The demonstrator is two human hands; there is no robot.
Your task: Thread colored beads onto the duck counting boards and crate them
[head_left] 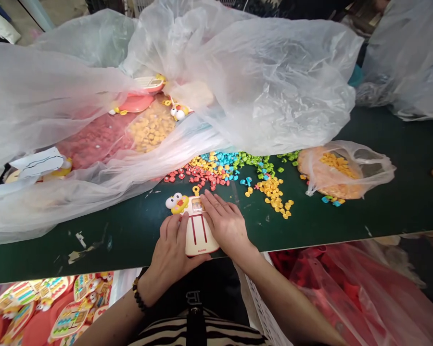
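A white toy board with a yellow, big-eyed duck head lies at the table's near edge. It has two dark red slots, a small window near the top and a yellow loop. My left hand grips its left side, thumb along the bottom edge. My right hand is closed over the right side, its fingers together beside the window; whether a small piece is under them is hidden. Just beyond the board lie red pieces, blue pieces, green pieces and yellow pieces.
Large clear plastic bags cover the back of the green table. A small bag with orange and yellow pieces sits to the right. Below left are several colourful finished-looking boards; below right, red plastic bagging and a white basket.
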